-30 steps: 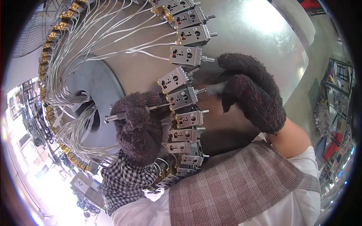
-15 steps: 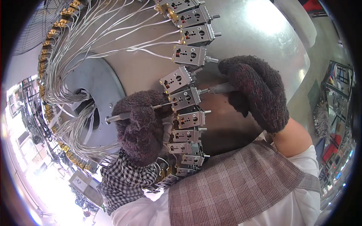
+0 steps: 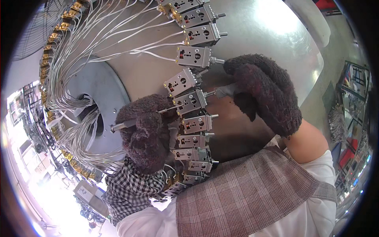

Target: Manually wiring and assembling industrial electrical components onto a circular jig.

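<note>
My left hand (image 3: 145, 138), in a dark knitted glove, is closed around a screwdriver (image 3: 125, 125). Its thin blade reaches rightward to the face of one box-shaped metal control unit (image 3: 192, 102), which looks like a thermostat. From that unit's right side a short shaft sticks out. My right hand (image 3: 272, 94), gloved likewise, is closed on a grey, partly see-through tool (image 3: 225, 91) whose tip meets the shaft. The glove hides most of this tool, so its exact kind cannot be made out. Similar units (image 3: 193, 56) stand above and below in a curved row.
Silvery wires (image 3: 59, 79) run from the units to a ring of brass fittings (image 3: 44, 63) at left. Inside the ring is a grey disc (image 3: 112, 91) with a central hole. A shiny metal surface (image 3: 252, 27) lies behind the row. Shelves (image 3: 355, 79) stand far right.
The row of units has shifted slightly left, and my right hand with its tool has moved slightly left and up. Both hands keep their grip; the screwdriver blade stays at the same unit.
</note>
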`<state>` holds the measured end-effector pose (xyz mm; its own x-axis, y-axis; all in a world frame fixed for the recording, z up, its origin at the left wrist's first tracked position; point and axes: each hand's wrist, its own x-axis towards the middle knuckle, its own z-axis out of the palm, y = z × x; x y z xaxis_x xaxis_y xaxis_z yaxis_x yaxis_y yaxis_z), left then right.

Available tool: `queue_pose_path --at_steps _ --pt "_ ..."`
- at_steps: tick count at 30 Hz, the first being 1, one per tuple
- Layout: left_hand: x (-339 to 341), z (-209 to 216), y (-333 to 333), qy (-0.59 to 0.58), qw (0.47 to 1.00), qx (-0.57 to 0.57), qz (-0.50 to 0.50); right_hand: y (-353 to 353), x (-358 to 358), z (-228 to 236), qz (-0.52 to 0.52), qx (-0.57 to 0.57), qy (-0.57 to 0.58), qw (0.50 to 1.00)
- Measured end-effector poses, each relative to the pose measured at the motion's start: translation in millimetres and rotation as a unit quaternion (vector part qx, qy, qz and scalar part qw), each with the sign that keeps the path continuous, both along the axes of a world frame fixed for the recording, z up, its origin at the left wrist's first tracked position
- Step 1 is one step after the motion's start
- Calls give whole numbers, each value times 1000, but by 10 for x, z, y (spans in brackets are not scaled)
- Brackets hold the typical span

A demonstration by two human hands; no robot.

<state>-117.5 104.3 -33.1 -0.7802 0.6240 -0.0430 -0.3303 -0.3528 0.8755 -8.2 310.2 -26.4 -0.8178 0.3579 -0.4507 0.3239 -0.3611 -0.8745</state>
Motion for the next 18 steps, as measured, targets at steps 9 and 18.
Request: queue_pose_path --at_steps 9,18 --pt "-15 -13 -15 -68 998 5 13 -61 32 -136 -40 -35 86 995" --pt "-11 15 12 -50 999 12 6 50 4 -33 13 -74 36 997"
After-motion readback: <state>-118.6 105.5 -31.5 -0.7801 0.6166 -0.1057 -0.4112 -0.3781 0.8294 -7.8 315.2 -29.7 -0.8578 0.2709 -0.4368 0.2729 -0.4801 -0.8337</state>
